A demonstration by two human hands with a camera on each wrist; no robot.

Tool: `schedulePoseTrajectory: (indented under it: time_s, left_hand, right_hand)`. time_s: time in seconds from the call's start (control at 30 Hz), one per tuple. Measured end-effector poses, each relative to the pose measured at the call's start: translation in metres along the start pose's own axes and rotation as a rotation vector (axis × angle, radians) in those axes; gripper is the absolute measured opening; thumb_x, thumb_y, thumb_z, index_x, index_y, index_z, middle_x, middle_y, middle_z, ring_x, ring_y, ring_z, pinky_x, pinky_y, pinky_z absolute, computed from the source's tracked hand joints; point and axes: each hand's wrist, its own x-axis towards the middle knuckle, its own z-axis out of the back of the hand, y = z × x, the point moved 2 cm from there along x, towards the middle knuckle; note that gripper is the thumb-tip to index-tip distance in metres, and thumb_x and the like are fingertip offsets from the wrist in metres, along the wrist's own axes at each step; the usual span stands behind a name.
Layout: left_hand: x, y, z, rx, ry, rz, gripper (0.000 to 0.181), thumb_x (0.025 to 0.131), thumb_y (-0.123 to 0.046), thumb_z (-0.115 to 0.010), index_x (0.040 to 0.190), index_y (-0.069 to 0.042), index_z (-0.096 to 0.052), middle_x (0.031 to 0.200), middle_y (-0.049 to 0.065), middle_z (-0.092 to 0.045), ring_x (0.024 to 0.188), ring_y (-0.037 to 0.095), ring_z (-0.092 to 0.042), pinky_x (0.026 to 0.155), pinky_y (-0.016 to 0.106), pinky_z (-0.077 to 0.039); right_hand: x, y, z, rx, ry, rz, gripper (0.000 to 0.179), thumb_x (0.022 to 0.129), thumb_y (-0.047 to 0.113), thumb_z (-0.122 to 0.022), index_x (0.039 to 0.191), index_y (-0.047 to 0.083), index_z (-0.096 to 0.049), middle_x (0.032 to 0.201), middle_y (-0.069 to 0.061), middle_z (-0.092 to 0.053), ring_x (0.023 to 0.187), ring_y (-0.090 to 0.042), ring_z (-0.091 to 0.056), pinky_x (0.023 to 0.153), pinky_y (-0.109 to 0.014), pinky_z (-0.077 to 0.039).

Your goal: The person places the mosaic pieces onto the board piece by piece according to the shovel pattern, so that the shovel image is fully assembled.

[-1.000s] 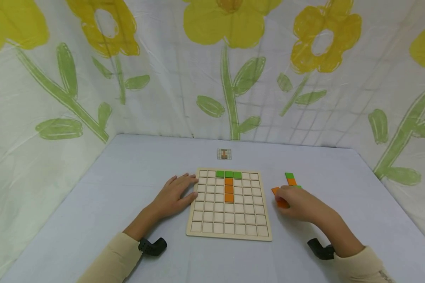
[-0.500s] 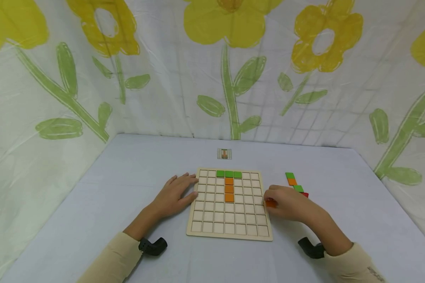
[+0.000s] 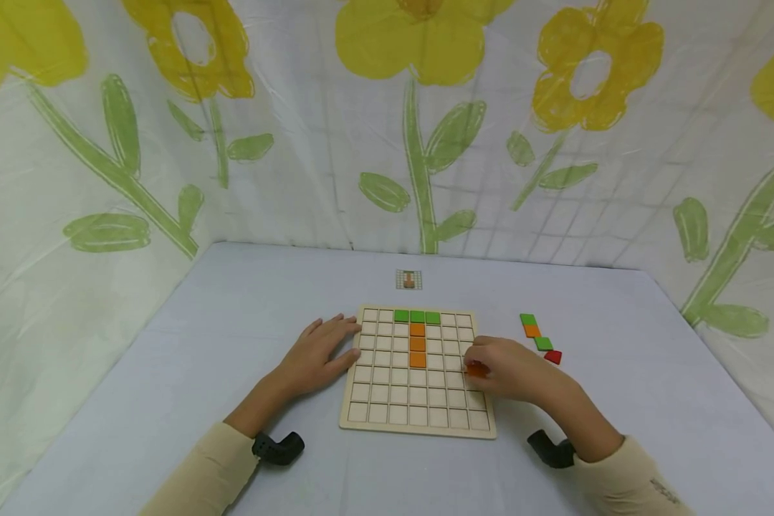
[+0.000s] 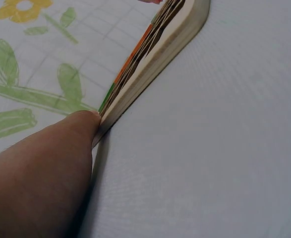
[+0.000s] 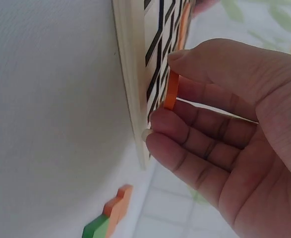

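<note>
A wooden grid board (image 3: 387,431) lies in front of me. Three green tiles (image 3: 416,317) form a row in its top line, with three orange tiles (image 3: 417,345) in a column beneath the middle one. My left hand (image 3: 322,358) rests on the table, fingers spread, its thumb and fingertips at the board's left edge; the left wrist view has the thumb (image 4: 61,148) against the board's side. Over the right columns, my right hand (image 3: 506,369) pinches an orange tile (image 5: 171,91) between thumb and fingers. Part of that tile is hidden by the fingers.
Right of the board lie a loose green tile (image 3: 527,319), an orange tile (image 3: 532,331), another green tile (image 3: 544,344) and a red piece with a curved edge (image 3: 553,357). A small patterned card (image 3: 408,280) lies behind the board. A flowered curtain (image 3: 309,143) closes the back.
My right hand has moved left from the loose tiles to over the board's right side, carrying an orange tile. The red piece has come into view. My left hand has stayed put.
</note>
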Motion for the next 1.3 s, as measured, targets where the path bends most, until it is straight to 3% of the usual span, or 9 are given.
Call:
schedulePoseTrajectory:
  time_s: [0.57, 1.1, 1.3]
  left_hand:
    - [0.001, 0.001, 0.000, 0.013, 0.007, -0.007, 0.051, 0.101, -0.038, -0.057, 0.143, -0.009, -0.054, 0.150, 0.010, -0.049, 0.143, 0.032, -0.036, 0.117, 0.057, -0.020]
    - [0.000, 0.001, 0.001, 0.004, 0.006, -0.008, 0.050, 0.101, -0.037, -0.058, 0.142, -0.009, -0.054, 0.150, 0.011, -0.049, 0.143, 0.032, -0.036, 0.116, 0.058, -0.020]
    - [0.000, 0.001, 0.001, 0.006, 0.006, -0.010, 0.051, 0.101, -0.038, -0.058, 0.142, -0.009, -0.054, 0.150, 0.010, -0.049, 0.143, 0.032, -0.036, 0.116, 0.059, -0.020]
  right_hand:
    - [0.019, 0.019, -0.008, -0.056, -0.022, 0.080, 0.011, 0.087, 0.016, -0.077, 0.084, 0.018, -0.067, 0.079, 0.009, -0.050, 0.067, -0.007, -0.044, 0.057, -0.022, -0.041]
    - [0.038, 0.037, -0.014, -0.098, 0.007, 0.125, 0.014, 0.087, 0.024, -0.081, 0.087, 0.016, -0.070, 0.079, 0.008, -0.053, 0.067, -0.009, -0.046, 0.058, -0.022, -0.043]
    - [0.043, 0.043, -0.016, -0.095, 0.001, 0.170, 0.015, 0.087, 0.020, -0.080, 0.084, 0.016, -0.067, 0.077, 0.007, -0.051, 0.067, -0.009, -0.045, 0.057, -0.022, -0.041]
